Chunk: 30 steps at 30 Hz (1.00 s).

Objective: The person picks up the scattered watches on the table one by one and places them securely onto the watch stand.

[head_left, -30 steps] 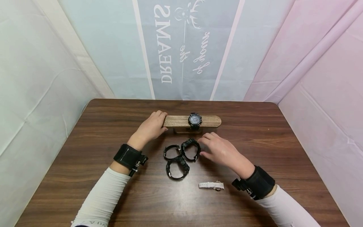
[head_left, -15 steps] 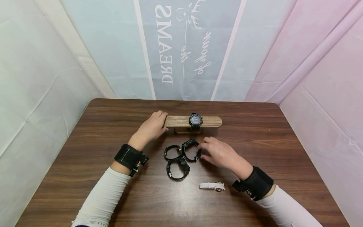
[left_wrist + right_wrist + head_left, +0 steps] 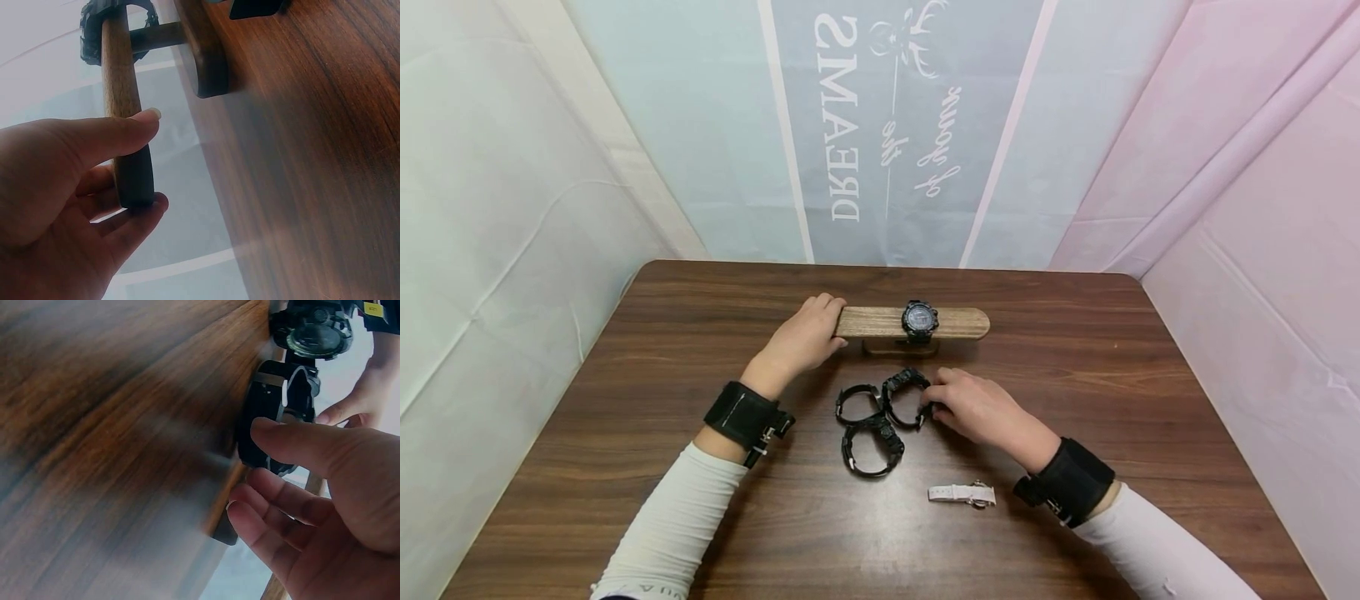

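My left hand grips the left end of a wooden watch stand; in the left wrist view the thumb lies across the bar and the fingers wrap behind it. Around the bar's middle is a black watch, dial up. My right hand pinches the near side of another black watch, which stands on its edge on the table. In the right wrist view its thumb presses the strap, with fingertips at the lower edge. Two more black watches lie against it.
A white-strapped watch lies nearer the front, by the right wrist. The brown wooden table has fabric hangings along its back and sides.
My right hand has moved slightly left and its fingers have come together on the black watch's strap. The left hand keeps its grip on the stand.
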Each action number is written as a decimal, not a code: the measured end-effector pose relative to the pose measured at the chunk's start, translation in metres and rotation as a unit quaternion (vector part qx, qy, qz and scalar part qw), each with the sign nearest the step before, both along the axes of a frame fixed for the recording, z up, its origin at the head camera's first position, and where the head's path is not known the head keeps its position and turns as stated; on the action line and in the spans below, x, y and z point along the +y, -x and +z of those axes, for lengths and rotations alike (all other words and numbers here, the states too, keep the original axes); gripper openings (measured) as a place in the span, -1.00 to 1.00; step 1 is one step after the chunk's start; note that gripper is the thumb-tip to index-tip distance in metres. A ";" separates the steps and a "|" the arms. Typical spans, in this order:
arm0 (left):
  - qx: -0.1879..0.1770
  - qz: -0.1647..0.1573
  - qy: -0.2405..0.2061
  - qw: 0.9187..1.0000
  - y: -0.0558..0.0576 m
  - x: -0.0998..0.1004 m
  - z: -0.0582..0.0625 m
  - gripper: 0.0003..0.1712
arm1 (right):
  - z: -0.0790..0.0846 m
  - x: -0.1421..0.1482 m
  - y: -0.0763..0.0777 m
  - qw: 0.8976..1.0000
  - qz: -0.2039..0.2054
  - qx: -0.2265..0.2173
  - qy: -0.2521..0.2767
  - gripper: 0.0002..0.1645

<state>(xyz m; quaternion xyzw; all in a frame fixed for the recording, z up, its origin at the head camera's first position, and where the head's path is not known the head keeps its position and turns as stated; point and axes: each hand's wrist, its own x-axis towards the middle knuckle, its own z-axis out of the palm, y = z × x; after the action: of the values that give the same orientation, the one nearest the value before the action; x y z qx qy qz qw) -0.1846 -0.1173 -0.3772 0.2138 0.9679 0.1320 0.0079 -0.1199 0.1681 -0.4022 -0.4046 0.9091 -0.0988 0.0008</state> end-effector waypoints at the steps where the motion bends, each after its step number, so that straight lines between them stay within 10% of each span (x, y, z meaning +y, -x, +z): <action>1: 0.000 0.000 -0.001 1.000 0.000 0.000 0.000 -0.32 | -0.001 0.000 0.001 1.000 0.001 -0.001 0.001 -0.71; 30: -0.008 0.005 -0.002 1.000 -0.001 0.001 0.003 -0.32 | 0.011 0.013 0.005 0.975 0.089 0.133 0.154 -0.78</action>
<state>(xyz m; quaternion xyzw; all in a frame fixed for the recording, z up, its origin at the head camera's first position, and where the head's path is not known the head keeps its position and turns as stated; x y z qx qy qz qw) -0.1831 -0.1167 -0.3740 0.2083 0.9684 0.1361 0.0149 -0.1250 0.1811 -0.3913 -0.4885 0.8354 -0.1826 -0.1736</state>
